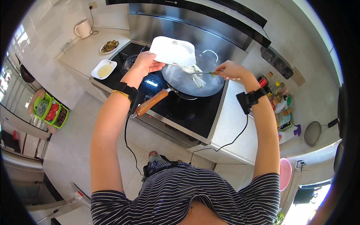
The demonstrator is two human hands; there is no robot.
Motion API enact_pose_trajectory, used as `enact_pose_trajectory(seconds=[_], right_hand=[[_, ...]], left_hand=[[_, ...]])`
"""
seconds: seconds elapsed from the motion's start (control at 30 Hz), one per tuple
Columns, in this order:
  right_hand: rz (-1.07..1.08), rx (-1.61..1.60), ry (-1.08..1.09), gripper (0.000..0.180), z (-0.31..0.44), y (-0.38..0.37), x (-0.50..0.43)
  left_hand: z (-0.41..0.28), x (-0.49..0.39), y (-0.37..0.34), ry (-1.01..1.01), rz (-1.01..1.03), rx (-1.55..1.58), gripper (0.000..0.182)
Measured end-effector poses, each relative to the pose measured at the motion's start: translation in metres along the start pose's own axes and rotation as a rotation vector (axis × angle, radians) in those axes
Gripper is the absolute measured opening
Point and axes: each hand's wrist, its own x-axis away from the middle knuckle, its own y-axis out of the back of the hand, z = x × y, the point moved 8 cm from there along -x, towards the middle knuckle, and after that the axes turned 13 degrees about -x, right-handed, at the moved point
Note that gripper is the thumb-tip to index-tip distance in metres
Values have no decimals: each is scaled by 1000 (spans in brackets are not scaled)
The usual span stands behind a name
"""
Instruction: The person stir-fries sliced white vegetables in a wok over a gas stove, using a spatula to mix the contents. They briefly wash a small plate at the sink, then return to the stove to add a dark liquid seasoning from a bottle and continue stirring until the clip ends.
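Note:
My left hand (147, 63) grips the near left edge of a white rectangular dish (173, 52), which is tilted above the back left rim of a wok (206, 87). In my right hand (232, 70) is a cooking utensil (202, 72), its metal end reaching over the wok. Pale, whitish food pieces (198, 80) lie in the wok below it, and steam blurs them. The wok's wooden handle (153, 102) points towards me on the left. A wire-like loop handle (212, 53) stands at its far side. The utensil's tip is partly lost against the food.
A black glass gas hob (191, 115) carries the wok. Left of it are a white dish of pale liquid (104, 70), a plate of cooked food (110, 46) and an electric kettle (83, 29). Bottles and jars (281, 98) line the right counter. A range hood (197, 11) overhangs the back.

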Motion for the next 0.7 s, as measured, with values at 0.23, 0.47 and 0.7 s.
enact_pose_trajectory(seconds=[0.23,0.47,0.7], right_hand=[[-99,-40,-95,25,-13,52,10],[-88,505,-5,26,7,30,6],[144,650,-230,21,29,60,32]], left_hand=[[-1,1,4,-12,-10,-3,28],[4,-2,2,-4,24,-4,26],[6,-2,2,7,22,-12,25]])
